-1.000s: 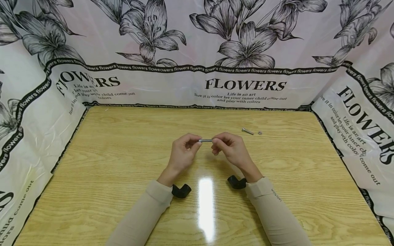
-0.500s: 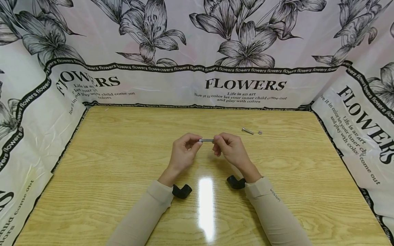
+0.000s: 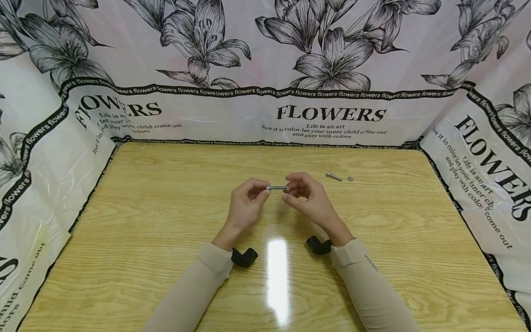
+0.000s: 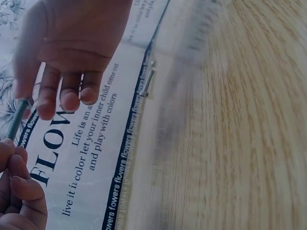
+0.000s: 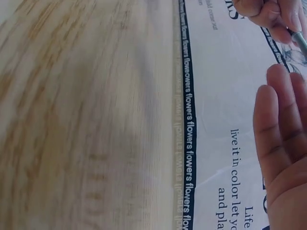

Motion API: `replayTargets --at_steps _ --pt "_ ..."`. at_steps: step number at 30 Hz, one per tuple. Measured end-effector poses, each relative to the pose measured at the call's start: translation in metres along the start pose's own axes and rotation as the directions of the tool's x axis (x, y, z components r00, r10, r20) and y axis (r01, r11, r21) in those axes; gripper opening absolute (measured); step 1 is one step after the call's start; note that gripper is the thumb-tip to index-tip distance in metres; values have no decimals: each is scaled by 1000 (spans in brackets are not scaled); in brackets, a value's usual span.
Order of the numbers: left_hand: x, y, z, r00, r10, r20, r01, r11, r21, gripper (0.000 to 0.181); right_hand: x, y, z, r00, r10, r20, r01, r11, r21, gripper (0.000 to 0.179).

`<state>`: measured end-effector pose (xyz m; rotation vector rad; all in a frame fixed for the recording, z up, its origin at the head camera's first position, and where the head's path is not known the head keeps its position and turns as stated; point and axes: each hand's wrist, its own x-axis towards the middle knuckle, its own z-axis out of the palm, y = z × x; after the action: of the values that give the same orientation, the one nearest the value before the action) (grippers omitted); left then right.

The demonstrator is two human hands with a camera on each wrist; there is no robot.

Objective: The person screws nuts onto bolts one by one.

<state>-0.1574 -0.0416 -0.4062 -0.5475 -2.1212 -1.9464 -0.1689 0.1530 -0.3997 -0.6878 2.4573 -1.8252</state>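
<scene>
Left hand (image 3: 243, 205) pinches one end of a bolt (image 3: 277, 187) while the right hand (image 3: 317, 203), thumb and fingers parted, frames the other.

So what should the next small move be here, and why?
Probably closing the right hand on the free end of the bolt: the left hand pinches the other end, while the right is open right by the free one.

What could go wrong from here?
Slip: only the left grip pinches the held bolt; the right grip looks spread by its other end, so it could tilt or drop.

Scatter: the loose bolt and small nut lie free on the table beyond the right grip; a knock might roll them.
</scene>
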Motion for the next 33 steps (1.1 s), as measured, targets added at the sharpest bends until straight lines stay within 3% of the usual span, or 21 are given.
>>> replayTargets --at_steps 6,14,19,25,29,33 --pt "-1 0 0 1000 17 2 -17 1000 0 11 1 2 2 996 -93 -3 93 994 -49 23" --pt "0 -1 0 1000 22 3 -22 1000 -17 11 0 4 1 998 -68 -7 67 993 -101 13" --pt "0 0 0 1000 21 3 -21 1000 -18 12 2 26 0 999 -50 -21 47 990 -134 7" --pt "0 -1 0 1000 20 5 -20 1000 -14 11 4 37 -1 999 -30 -29 25 990 -139 10" --pt "0 -1 0 1000 14 1 -14 1000 -12 11 3 36 -2 1000 -13 -24 11 994 -113 24" --pt "0 -1 0 1000 16 -1 -16 1000 -11 11 3 34 -2 998 -56 -13 55 994 -90 26"
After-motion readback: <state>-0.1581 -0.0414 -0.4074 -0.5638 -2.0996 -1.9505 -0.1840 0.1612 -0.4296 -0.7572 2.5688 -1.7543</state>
